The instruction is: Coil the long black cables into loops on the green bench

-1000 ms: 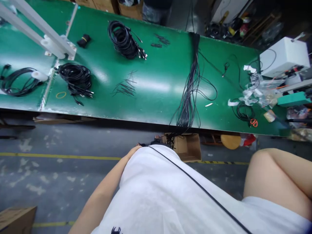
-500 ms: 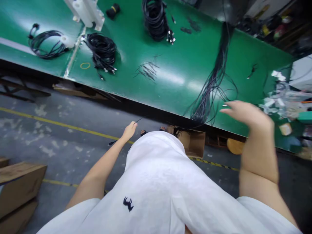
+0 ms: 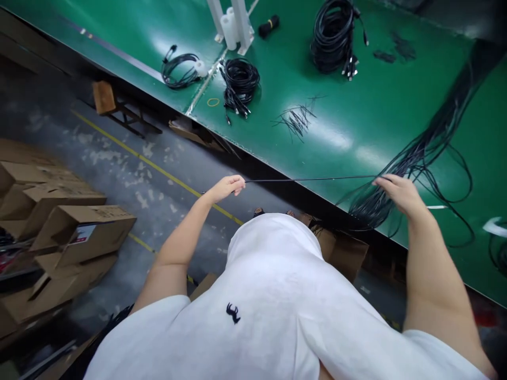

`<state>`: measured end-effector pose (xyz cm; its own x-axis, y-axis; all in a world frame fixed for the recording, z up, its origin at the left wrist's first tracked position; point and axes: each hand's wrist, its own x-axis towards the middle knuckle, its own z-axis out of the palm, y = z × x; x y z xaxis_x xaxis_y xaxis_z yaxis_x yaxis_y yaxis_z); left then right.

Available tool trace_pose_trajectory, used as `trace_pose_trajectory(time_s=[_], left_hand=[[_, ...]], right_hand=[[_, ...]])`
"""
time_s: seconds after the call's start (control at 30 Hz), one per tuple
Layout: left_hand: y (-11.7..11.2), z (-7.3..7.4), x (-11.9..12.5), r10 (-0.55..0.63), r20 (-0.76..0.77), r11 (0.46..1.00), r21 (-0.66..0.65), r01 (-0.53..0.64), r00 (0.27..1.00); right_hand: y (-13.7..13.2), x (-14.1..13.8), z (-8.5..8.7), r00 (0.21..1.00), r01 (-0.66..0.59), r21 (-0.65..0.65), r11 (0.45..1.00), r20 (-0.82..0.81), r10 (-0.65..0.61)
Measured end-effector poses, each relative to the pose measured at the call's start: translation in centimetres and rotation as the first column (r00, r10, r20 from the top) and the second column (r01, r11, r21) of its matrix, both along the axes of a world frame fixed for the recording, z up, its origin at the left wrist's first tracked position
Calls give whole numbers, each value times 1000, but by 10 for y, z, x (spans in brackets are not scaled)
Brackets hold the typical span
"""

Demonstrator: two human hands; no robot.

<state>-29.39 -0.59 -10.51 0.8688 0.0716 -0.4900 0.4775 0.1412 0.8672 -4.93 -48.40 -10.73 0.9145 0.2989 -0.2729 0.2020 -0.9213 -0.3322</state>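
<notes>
A thin black cable [image 3: 304, 179] runs nearly straight between my two hands. My left hand [image 3: 227, 187] is closed on one end of it, over the floor in front of the table edge. Farther right, my right hand [image 3: 398, 191] pinches the cable with thumb and fingers, above a long loose bundle of black cables [image 3: 425, 142] on the green table [image 3: 344, 111]. The bundle's near ends hang at the table's front edge, with a few loops spreading to the right of my hand.
Coiled black cables [image 3: 241, 84] and a larger coil [image 3: 332, 39] lie on the table, with short black ties [image 3: 297, 120], a yellow rubber band [image 3: 213, 102] and a white stand [image 3: 242, 26]. Cardboard boxes [image 3: 87, 232] stand on the floor at left; another box [image 3: 348, 256] sits under the table edge.
My right hand, open-fingered before, has closed on the cable. My left hand has risen slightly, and the cable is now stretched between both hands. The view has swung left.
</notes>
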Motion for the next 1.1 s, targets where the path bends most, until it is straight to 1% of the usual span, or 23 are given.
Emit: trace_pose_trajectory(time_s=[0.03,0.07,0.1,0.13,0.17,0.2,0.23,0.3,0.33,0.37,0.4,0.43,0.5,0.53,0.57,0.67,0.77,0.83,0.9,0.97,1.03,1.07,1.1], left_hand=[[7,-5,-4,69,-11,997,-28,-70,998],[11,-8,-7,130,-29,988,-81,-132,991],[13,-11,-9,171,-54,973,-149,-178,984],[11,-12,-10,191,-83,954,-220,-205,978],[6,-12,-9,192,-112,936,-278,-216,975],[-2,-11,-7,189,-132,924,-311,-222,973],[-15,-10,-3,187,-142,922,-317,-223,972],[-46,-5,6,168,-127,939,-280,-198,977],[-63,-2,9,139,-108,950,-267,-163,984],[-80,2,11,98,-83,956,-271,-117,992],[-95,6,12,44,-55,954,-295,-59,998],[-107,12,11,-17,-27,942,-334,7,999],[-123,24,8,-123,20,901,-418,120,992],[-127,31,6,-153,33,877,-457,151,988],[-129,37,5,-164,37,853,-497,160,986],[-129,48,4,-99,-19,788,-612,67,995],[-129,49,2,-32,-134,732,-678,-68,991],[-127,49,-2,-37,-216,706,-696,-127,976],[-119,54,-5,-17,-285,684,-703,-197,958],[-105,63,-6,112,-290,660,-693,-289,951],[-86,75,-2,326,-204,638,-673,-374,923],[-76,80,0,422,-144,635,-658,-405,895],[-68,83,3,485,-96,640,-638,-428,869]], right_hand=[[-10,1,-3,997,-32,-84,996,-67,26],[-13,-6,-6,986,-104,-187,977,-147,76],[-9,-20,-8,966,-199,-294,935,-222,136],[1,-38,-9,948,-280,-403,871,-256,187],[15,-61,-8,928,-353,-475,806,-286,238],[32,-85,-5,905,-413,-495,764,-313,287],[51,-108,1,871,-482,-452,751,-339,355],[91,-145,21,747,-651,-214,729,-354,563],[109,-155,34,665,-727,-69,683,-317,676],[126,-159,48,608,-770,52,636,-246,755],[139,-156,61,596,-777,133,615,-155,788],[150,-149,72,631,-754,175,633,-70,772],[161,-126,87,758,-645,200,738,42,651],[163,-115,90,805,-589,211,780,68,589],[163,-105,90,834,-548,229,805,73,547],[160,-91,79,872,-475,292,830,30,488],[154,-87,60,907,-391,338,856,-19,422],[143,-81,39,922,-344,379,859,-37,386],[123,-73,11,927,-317,432,844,-46,372],[99,-73,-22,946,-277,425,862,-36,322],[79,-87,-49,964,-253,304,919,-4,267],[73,-100,-56,960,-277,213,937,15,281],[71,-116,-58,935,-352,129,927,18,353]])
